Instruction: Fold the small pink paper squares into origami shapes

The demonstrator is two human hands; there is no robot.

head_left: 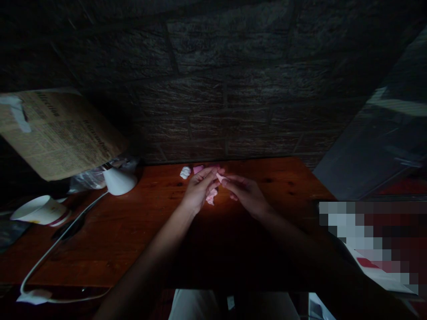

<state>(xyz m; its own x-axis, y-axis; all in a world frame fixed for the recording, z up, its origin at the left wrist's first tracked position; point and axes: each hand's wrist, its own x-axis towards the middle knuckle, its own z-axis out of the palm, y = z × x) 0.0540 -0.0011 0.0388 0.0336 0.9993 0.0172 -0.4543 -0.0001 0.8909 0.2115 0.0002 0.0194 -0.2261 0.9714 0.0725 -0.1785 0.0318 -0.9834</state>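
Observation:
Between the fingertips of both hands is a small pink piece (220, 178), which looks like folded paper. My left hand (199, 189) pinches it from the left, and my right hand (245, 191) grips its right end with thumb and fingers. Below them on the table lies a crumpled pink piece (211, 196), partly hidden by the left hand. Just beyond the left hand sit a white crumpled ball (185, 172) and a flat pink piece (198, 169), its far side partly covered by the fingers.
The wooden table (140, 231) meets a dark stone-patterned wall (213, 89). On the left stand a white lamp base (120, 181) with a white cord (66, 231), a paper cup (42, 211) on its side, and a printed brown paper bag (63, 131). A grey panel (363, 138) rises at right.

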